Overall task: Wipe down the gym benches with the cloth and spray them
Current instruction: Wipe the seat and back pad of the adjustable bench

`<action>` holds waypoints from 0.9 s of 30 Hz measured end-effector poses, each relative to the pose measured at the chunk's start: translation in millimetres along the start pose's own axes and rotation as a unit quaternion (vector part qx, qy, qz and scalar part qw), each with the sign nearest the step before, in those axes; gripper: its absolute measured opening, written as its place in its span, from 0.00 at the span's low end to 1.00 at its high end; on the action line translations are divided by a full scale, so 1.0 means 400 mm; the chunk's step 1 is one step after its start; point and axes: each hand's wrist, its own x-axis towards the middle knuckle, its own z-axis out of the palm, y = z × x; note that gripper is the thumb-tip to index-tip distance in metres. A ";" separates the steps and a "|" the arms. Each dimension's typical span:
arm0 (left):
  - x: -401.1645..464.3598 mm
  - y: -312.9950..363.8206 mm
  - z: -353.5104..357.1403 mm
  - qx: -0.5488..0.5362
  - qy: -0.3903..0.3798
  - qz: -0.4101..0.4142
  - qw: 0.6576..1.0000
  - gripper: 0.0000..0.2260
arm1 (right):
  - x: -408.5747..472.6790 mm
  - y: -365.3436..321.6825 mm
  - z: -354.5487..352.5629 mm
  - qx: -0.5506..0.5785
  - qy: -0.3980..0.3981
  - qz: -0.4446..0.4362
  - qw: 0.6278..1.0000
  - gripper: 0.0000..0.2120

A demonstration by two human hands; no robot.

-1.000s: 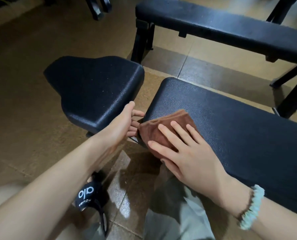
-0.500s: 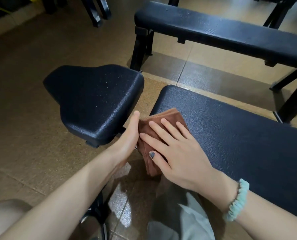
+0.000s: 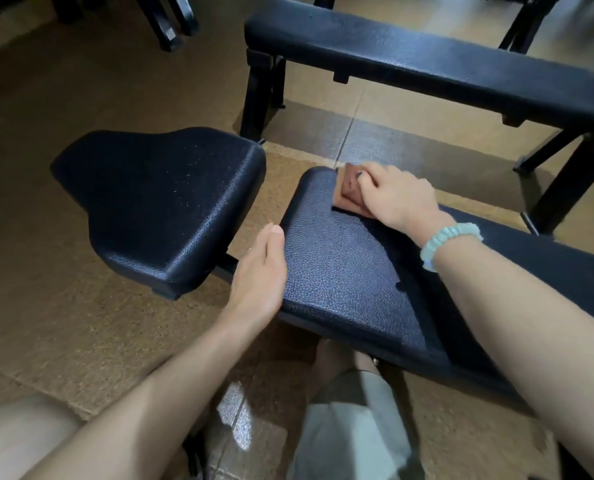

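A black padded bench (image 3: pixel 344 271) runs from the centre to the right. My right hand (image 3: pixel 395 195), with a pale green bracelet on the wrist, presses a folded brown cloth (image 3: pixel 349 192) onto the far left corner of that pad. My left hand (image 3: pixel 259 271) rests flat, fingers together, against the pad's near left edge and holds nothing. The separate black seat pad (image 3: pixel 164 206) stands just left of it across a narrow gap. No spray bottle is in view.
A second black bench (image 3: pixel 427 64) stands behind, on black legs (image 3: pixel 257 95). More dark equipment legs (image 3: pixel 171 22) sit at the top left. The floor is brown speckled matting and tile. My knees and grey shorts (image 3: pixel 354 434) are below the near bench.
My right hand has slid the cloth from the near left corner of the pad to its far left corner. My left hand stays at the pad's left edge.
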 end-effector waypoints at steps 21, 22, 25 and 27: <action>0.017 -0.026 0.018 -0.045 0.044 -0.044 0.997 0.32 | -0.213 -0.259 0.101 -0.014 0.034 -0.076 0.996 0.26; 0.012 -0.026 0.014 -0.072 0.024 -0.042 0.996 0.34 | -0.259 -0.255 0.110 -0.010 0.052 -0.093 0.994 0.25; 0.014 -0.023 -0.005 -0.181 -0.028 -0.068 0.981 0.35 | -0.380 -0.207 0.122 0.011 0.099 -0.131 0.986 0.25; 0.028 -0.023 -0.013 -0.209 -0.046 -0.087 0.973 0.29 | -0.437 -0.170 0.125 0.003 0.093 -0.139 0.986 0.25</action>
